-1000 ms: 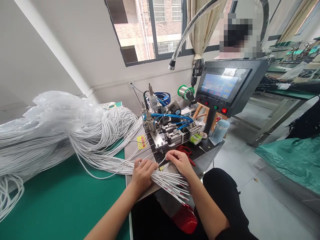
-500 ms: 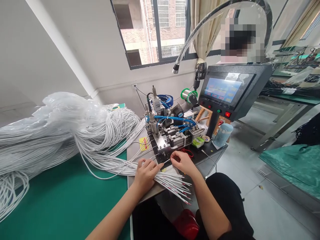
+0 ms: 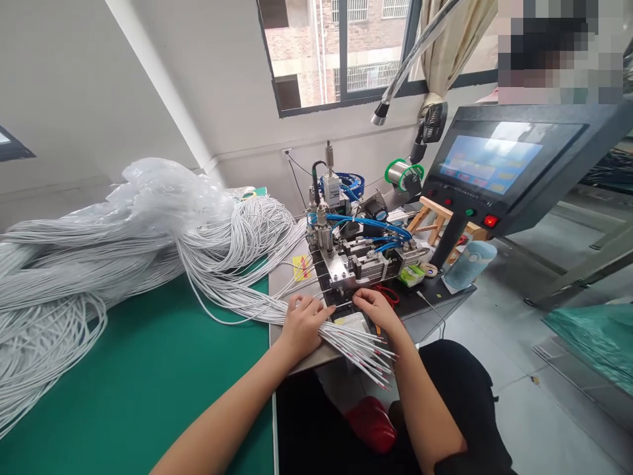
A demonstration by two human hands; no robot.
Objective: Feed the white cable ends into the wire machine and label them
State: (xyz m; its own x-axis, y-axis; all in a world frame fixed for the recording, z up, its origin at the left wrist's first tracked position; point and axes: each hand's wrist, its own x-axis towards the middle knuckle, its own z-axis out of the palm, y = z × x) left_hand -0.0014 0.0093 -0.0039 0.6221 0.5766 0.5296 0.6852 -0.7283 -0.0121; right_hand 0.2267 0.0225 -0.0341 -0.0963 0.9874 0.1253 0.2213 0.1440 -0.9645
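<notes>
My left hand lies closed over a bundle of thin white cables at the bench's front edge. Their cut ends, some marked red or pink, fan out to the right past that hand. One single white cable runs apart from the bundle, from my left fingertips across to my right hand. The right thumb and index finger pinch its end close in front of the machine, which has metal cylinders and blue air hoses. The exact fingertip contact is too small to see clearly.
Long coils of white cable, partly under clear plastic, cover the green table at left. A control screen, a solder-like wire spool and a blue bottle stand right. Another person is behind the screen.
The view has turned, so the whole scene sits farther right and slightly higher. My right fingers have closed from a loose curl into a flatter pinch at the cable's end. My left hand keeps the bundle.
</notes>
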